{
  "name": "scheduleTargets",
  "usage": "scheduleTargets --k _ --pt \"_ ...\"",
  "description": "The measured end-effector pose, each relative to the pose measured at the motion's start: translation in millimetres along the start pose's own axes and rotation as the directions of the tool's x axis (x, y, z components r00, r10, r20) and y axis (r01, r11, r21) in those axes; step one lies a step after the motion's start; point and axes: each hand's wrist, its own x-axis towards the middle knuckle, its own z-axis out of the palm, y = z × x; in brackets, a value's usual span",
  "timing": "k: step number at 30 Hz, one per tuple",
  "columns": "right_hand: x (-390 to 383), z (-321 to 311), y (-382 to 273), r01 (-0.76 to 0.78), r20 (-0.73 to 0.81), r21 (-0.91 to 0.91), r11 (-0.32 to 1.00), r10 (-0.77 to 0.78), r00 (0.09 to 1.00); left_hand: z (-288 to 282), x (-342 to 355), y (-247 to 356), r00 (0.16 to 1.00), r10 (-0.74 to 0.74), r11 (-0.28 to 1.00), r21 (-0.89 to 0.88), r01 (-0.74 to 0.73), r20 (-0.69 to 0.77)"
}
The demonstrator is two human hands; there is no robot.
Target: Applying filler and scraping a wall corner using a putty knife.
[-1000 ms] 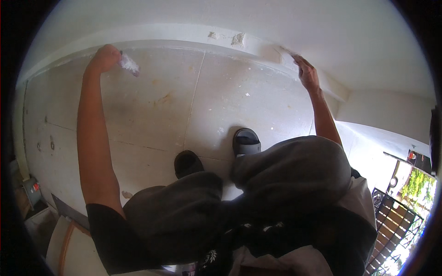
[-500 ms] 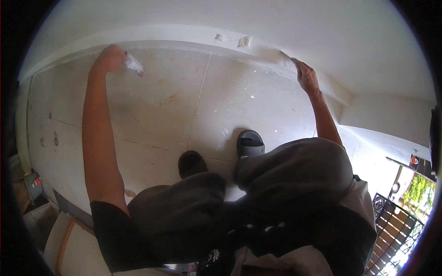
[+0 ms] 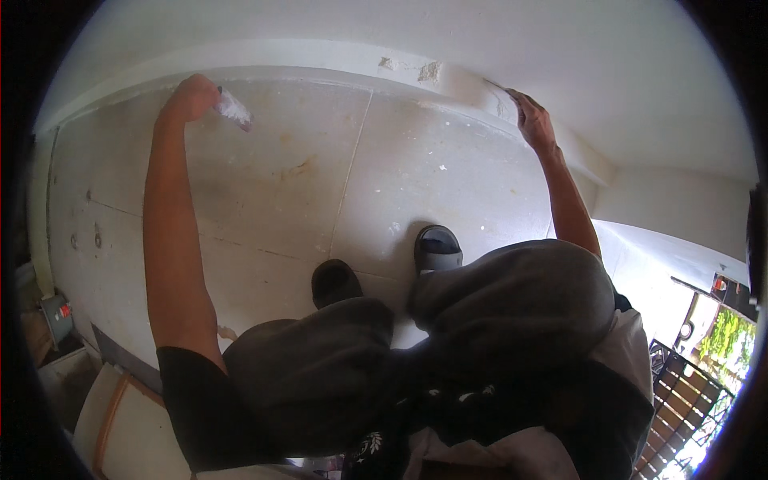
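Observation:
My left hand (image 3: pixel 195 96) grips a scraper (image 3: pixel 234 110) coated in white paste, held out over the tiled floor (image 3: pixel 288 200) near the wall's base. At the upper right, my right hand (image 3: pixel 534 120) is closed on a thin putty knife (image 3: pixel 499 87), its blade against the white skirting band (image 3: pixel 336 58) along the bottom of the wall (image 3: pixel 400 24). Two rough crumbly white patches (image 3: pixel 429 71) mark that band to the left of the knife.
My sandalled feet (image 3: pixel 437 248) are planted between my hands. At the far left edge are a grey container (image 3: pixel 58 320) and other clutter. A pale board with an orange edge (image 3: pixel 112 420) lies lower left. A black railing (image 3: pixel 680 400) and bright greenery (image 3: pixel 724 336) show at the right.
My right hand and its knife have shifted slightly upward along the skirting since half a second ago. The left hand remains in much the same place, still holding the coated scraper.

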Motion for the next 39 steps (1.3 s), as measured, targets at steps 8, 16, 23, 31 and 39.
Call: scheduleTargets --k 8,16,23,31,39 --pt "10.9 -1.8 -7.5 -0.042 0.0 -0.003 0.999 0.042 0.999 2.6 -0.9 1.9 0.999 -0.017 0.999 0.034 0.018 -0.029" --pt "12.9 2.8 -8.3 -0.053 0.047 0.024 0.998 0.052 0.998 0.3 -1.0 -1.5 0.992 0.101 0.987 0.119 -0.11 0.079" --pt "22.3 13.5 -18.0 0.006 0.066 -0.002 1.0 -0.006 0.998 8.9 -2.8 -8.5 0.998 -0.048 0.998 -0.04 0.05 0.041" --pt "33.6 21.8 -26.2 0.057 0.108 0.027 0.998 -0.059 0.992 8.4 -7.9 -6.4 0.997 -0.079 0.993 -0.087 0.081 0.026" --pt "52.9 22.9 -35.9 0.017 0.098 0.013 1.0 -0.018 0.995 13.2 -6.0 -15.9 0.99 -0.139 0.99 -0.03 0.14 0.028"
